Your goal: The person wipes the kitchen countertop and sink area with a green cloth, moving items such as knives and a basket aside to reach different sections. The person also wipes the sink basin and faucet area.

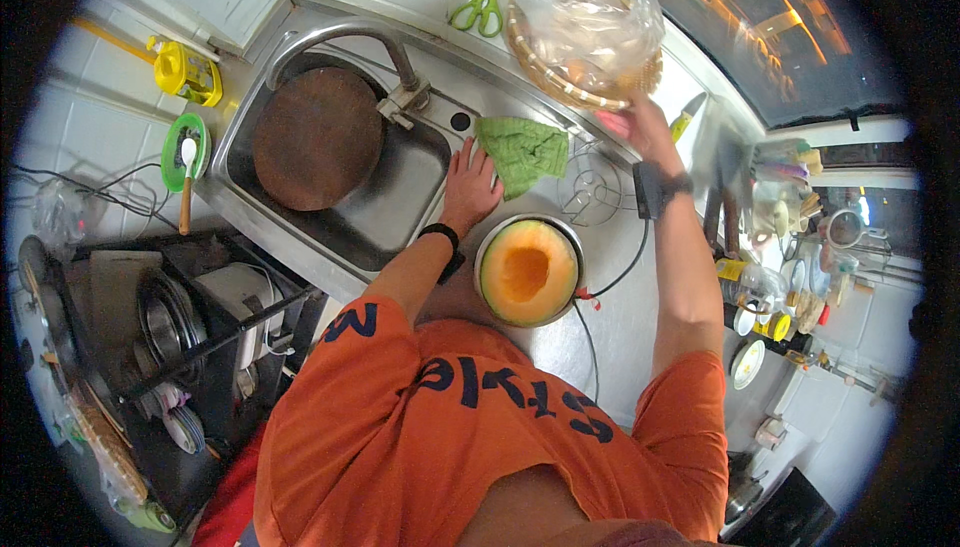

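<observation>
My left hand [471,181] rests palm down on the steel rim between the sink and the green cloth [523,155], its fingers spread. Reaching up to the right, my right hand [646,129] is at the lower edge of a woven basket [551,86] that holds a clear plastic bag [600,29] with blurred contents. Something pink shows beside its fingers; its grip is partly hidden. Nearer me, a cut melon half [526,269] with a hollowed orange middle sits in a round metal bowl [581,243].
A round brown board [319,138] leans in the sink [390,224] beneath the faucet [397,52]. Beside the cloth stands a wire rack [592,187]. Green-handled scissors [480,13] and a knife [688,116] lie by the basket. A cable runs right of the bowl.
</observation>
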Demonstrator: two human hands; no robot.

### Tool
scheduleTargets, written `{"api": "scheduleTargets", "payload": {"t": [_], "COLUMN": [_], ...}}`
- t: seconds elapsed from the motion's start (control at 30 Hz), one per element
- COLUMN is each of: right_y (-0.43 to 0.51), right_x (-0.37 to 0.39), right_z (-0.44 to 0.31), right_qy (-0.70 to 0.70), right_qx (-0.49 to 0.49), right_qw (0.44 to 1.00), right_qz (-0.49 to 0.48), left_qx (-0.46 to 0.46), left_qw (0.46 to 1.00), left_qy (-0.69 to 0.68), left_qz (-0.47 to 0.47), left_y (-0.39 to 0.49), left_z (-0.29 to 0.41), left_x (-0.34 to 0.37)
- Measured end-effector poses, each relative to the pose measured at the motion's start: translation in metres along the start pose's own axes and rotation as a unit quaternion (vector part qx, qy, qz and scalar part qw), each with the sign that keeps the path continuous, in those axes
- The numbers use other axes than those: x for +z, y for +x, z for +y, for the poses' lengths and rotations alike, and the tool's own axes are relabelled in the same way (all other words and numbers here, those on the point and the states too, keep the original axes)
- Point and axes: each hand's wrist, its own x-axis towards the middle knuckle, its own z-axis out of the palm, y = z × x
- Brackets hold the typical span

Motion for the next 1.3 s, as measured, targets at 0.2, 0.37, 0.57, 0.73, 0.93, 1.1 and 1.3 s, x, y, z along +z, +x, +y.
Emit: {"api": "scheduleTargets", "payload": {"t": [0.2,0.37,0.57,0.73,0.93,1.1,1.3], "right_y": [-0.039,-0.058,-0.066,-0.071,-0.076,-0.105,-0.183], "right_x": [-0.035,-0.058,-0.062,-0.061,-0.064,-0.060,-0.070], "right_z": [0.010,0.013,0.021,0.027,0.034,0.038,0.095], "right_qy": [0.014,0.047,0.077,0.100,0.119,0.105,-0.023], "right_qx": [-0.033,-0.008,-0.039,-0.072,-0.063,-0.064,-0.109], "right_qw": [0.997,0.985,0.979,0.975,0.976,0.985,0.980], "right_qz": [0.063,0.166,0.185,0.186,0.174,0.125,0.165], "left_qx": [0.001,0.007,0.008,0.003,0.008,0.008,0.008], "left_qw": [1.000,1.000,1.000,1.000,1.000,1.000,0.999], "left_qy": [0.001,0.001,0.003,0.005,0.011,0.026,0.029], "left_qz": [-0.002,0.010,0.007,0.004,-0.001,-0.012,-0.020], "left_y": [0.000,0.000,0.000,0.001,0.000,0.000,-0.001], "left_z": [0.002,0.004,0.004,0.003,0.001,-0.001,-0.003], "left_x": [-0.002,-0.004,-0.005,-0.003,0.002,0.007,0.007]}}
